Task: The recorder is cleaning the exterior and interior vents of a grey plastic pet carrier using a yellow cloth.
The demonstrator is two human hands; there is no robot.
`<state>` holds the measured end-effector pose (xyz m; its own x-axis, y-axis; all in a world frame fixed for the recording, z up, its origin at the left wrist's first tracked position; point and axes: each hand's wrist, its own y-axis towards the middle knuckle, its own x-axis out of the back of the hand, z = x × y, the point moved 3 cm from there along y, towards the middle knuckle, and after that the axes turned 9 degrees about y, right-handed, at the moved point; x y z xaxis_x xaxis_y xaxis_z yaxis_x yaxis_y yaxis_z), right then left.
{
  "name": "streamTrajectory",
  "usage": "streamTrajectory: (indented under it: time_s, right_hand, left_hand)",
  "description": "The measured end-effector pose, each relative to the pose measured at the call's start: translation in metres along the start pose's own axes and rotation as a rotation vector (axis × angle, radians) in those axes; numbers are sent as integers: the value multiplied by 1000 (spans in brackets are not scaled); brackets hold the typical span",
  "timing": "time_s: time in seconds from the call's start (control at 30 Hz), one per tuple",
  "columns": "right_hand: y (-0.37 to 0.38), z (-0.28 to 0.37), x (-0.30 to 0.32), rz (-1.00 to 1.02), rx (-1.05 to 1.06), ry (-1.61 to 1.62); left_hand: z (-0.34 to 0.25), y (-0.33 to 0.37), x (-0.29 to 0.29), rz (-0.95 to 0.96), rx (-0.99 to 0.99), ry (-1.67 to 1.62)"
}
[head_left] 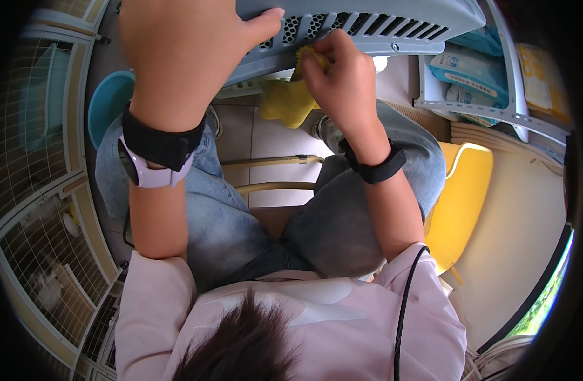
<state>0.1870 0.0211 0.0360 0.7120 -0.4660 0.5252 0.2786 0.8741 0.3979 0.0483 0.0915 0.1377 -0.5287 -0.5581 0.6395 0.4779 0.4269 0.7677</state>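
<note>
Along the slotted near side of the grey crate, the right hand pinches a yellow cloth in curled fingers, its length trailing from the crate's lower edge. The left hand, thumb spread, covers the crate's left part; its hidden fingers' hold I cannot tell.

Even light, glare at lower-right opening; straight lines bow toward blackened corners; left-side cages dim, apparently slightly soft.
</note>
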Motion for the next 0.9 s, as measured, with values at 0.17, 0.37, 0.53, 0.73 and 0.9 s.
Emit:
streamTrajectory:
  time_s: [0.17,0.37,0.53,0.73,0.9]
  right_hand:
    - [1,-1,8,9,-2,-39]
    - [8,-13,30,-26,-60,-179]
    - [13,-27,45,-28,-172,-251]
    - [19,-47,70,-106,-212,-362]
    - [23,-56,86,-168,-299,-448]
  left_hand:
    - [4,0,1,79,-19,35]
    - [4,1,5,79,-22,34]
    - [1,-1,5,24,-19,28]
    - [2,2,6,179,22,102]
    - [1,-2,3,-4,-23,-1]
